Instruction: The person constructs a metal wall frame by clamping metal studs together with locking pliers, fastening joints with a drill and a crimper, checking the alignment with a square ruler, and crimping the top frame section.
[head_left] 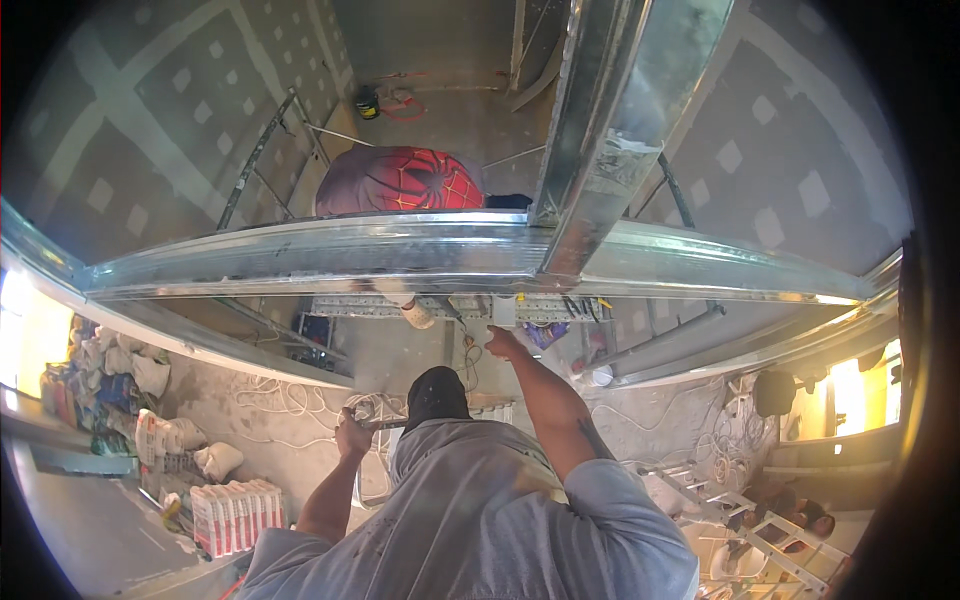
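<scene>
My left hand (351,436) is closed round a narrow grey tool (388,425) whose exact kind is too small to tell. It is low, beside my dark clothing (437,392). My right hand (504,344) reaches forward with its fingers closed, just below a small pale rectangular piece (503,311). Whether it holds that piece cannot be made out. Above both hands a shiny metal ceiling channel (400,255) runs across, and another metal channel (610,130) meets it. Beyond is a co-worker in a red and dark spider-patterned shirt (430,180); a light-gloved hand (417,315) shows below the channel.
A perforated metal platform (360,306) with several tools lies below the channel. Scaffold poles (255,165) stand beyond. Cables (290,395) trail on the floor. Sacks (150,370) and a red and white stack (238,515) are at left; a ladder (780,550) is at lower right.
</scene>
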